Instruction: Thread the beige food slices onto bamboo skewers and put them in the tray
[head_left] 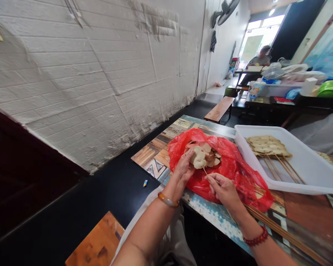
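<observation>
My left hand [184, 166], closed, pinches pale beige food slices [199, 158] with rounded, scalloped edges. A thin wooden skewer [204, 170] meets the lower edge of these slices. Its shaft is gripped between the thumb and fingers of my right hand [222, 187]; whether the tip has gone through cannot be made out. Both hands are over an opened red plastic bag [238, 162], in which a heap of similar loose slices [213, 161] lies. Beside my right forearm, a bundle of bare skewers [288, 232] rests on the table, partly under the bag.
A white plastic tray [316, 177] at the right holds flat skewered slices [268, 145]. The patterned table [162, 147] ends near the brick-textured wall [122, 74]. A wooden stool [97, 244] stands at lower left, a bench [219, 109] beyond. A person [259, 61] sits far back.
</observation>
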`<state>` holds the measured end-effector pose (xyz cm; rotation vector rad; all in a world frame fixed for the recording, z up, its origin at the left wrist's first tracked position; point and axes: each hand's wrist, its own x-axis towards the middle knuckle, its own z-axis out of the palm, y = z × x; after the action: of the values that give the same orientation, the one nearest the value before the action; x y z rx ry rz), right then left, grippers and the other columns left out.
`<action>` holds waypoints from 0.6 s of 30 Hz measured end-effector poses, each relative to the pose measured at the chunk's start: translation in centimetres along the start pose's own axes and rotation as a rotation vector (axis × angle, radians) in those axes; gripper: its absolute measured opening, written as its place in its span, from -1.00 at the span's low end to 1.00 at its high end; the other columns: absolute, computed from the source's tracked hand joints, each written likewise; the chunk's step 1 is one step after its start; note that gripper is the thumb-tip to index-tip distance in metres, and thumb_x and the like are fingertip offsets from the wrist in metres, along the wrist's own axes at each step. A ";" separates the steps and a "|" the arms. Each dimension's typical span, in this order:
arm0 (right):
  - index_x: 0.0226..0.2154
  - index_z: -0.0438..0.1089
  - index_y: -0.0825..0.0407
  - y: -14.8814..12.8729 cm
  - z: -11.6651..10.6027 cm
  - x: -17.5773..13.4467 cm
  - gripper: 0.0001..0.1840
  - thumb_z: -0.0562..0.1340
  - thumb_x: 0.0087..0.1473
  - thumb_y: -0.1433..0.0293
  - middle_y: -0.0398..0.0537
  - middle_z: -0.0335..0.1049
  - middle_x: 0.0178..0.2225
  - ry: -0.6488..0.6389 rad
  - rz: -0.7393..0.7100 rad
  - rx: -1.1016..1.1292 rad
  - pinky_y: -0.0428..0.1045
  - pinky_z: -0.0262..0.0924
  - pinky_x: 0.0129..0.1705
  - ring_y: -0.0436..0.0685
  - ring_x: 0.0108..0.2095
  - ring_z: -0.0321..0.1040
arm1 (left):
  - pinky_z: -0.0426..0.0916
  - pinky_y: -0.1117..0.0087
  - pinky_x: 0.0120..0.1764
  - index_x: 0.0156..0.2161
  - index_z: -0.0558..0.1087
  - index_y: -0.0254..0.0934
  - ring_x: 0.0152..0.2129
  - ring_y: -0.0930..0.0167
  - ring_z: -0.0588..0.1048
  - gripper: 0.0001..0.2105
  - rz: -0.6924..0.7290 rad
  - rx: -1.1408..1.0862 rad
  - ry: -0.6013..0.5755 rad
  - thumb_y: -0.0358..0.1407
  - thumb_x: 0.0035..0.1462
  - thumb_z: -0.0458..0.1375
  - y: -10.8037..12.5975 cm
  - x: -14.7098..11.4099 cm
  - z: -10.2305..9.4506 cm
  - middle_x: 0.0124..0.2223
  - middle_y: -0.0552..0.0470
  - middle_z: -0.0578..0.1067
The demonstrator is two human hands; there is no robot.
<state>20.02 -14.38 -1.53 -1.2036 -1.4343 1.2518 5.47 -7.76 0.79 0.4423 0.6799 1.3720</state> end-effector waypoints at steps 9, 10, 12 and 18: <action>-0.40 0.43 -0.03 -0.1 -0.1 -0.3 -0.74 0.12 0.13 0.19 -0.18 0.33 -0.61 0.132 -0.241 -0.324 -0.07 0.11 -0.49 0.03 -0.61 0.27 | 0.41 0.36 -0.34 -0.27 0.44 -0.34 -0.38 0.33 0.50 -0.66 0.060 0.072 0.020 -0.22 -0.17 0.35 -0.2 -0.3 1.0 -0.34 -0.08 0.52; -0.40 0.42 -0.03 -0.1 -0.1 -0.3 -0.74 0.12 0.14 0.20 -0.18 0.33 -0.61 0.131 -0.242 -0.328 -0.07 0.11 -0.49 0.03 -0.61 0.26 | 0.42 0.35 -0.33 -0.27 0.45 -0.34 -0.37 0.32 0.51 -0.65 0.065 0.077 0.019 -0.22 -0.18 0.36 -0.3 -0.3 1.0 -0.34 -0.08 0.52; -0.41 0.41 -0.02 -0.1 -0.1 -0.2 -0.74 0.11 0.14 0.21 -0.19 0.31 -0.62 0.132 -0.239 -0.336 -0.07 0.10 -0.49 0.03 -0.61 0.24 | 0.42 0.34 -0.31 -0.28 0.45 -0.35 -0.35 0.31 0.51 -0.64 0.091 0.089 0.032 -0.23 -0.21 0.38 -0.5 -0.2 1.0 -0.34 -0.08 0.53; -0.43 0.39 -0.01 0.3 -0.1 -0.2 -0.71 0.08 0.16 0.19 -0.24 0.22 -0.68 0.109 -0.203 -0.329 -0.08 0.08 -0.51 0.02 -0.64 0.21 | 0.41 0.33 -0.31 -0.27 0.47 -0.40 -0.42 0.33 0.52 -0.57 0.099 0.090 0.055 -0.26 -0.31 0.42 -1.1 -0.1 0.8 -0.39 -0.06 0.53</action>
<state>20.19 -14.51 -1.83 -1.2818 -1.6772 0.8209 6.80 -7.98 0.70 0.5167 0.7758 1.4557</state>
